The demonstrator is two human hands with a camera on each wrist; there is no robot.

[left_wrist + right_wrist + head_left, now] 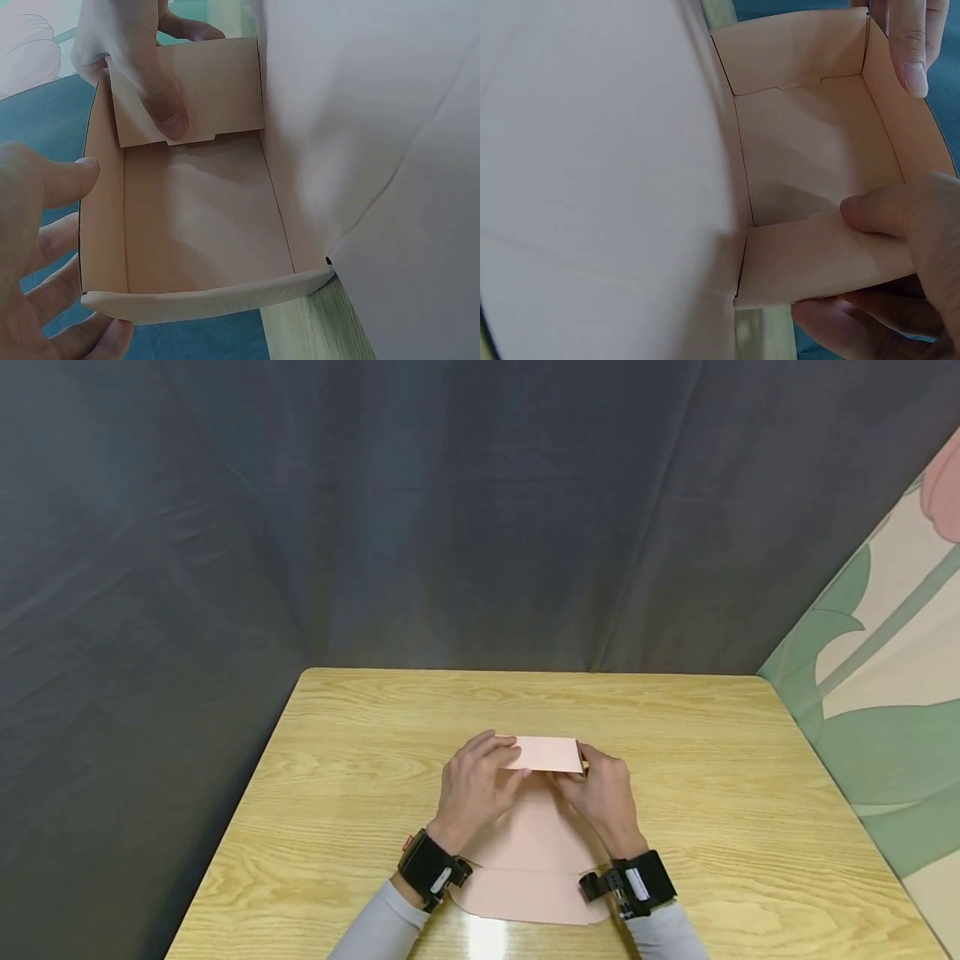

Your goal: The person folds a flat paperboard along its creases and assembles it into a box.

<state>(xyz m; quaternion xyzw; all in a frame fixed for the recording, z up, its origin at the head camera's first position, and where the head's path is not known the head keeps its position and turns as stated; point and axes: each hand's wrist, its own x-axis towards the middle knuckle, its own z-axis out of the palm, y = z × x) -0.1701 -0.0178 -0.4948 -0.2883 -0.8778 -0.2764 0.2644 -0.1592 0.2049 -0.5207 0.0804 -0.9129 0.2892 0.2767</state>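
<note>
Cardboard box (534,835), pale pink and part-folded, sits midway between the wood-grain worktop's (360,735) side edges, gripped by the left hand (472,785), fingers (56,291) spread; the right hand (600,789) pinches an end wall (217,86). Only wrist views show its hollow inside (199,214). White labels (637,883) on black wrist cameras (658,877): unreadably small.
</note>
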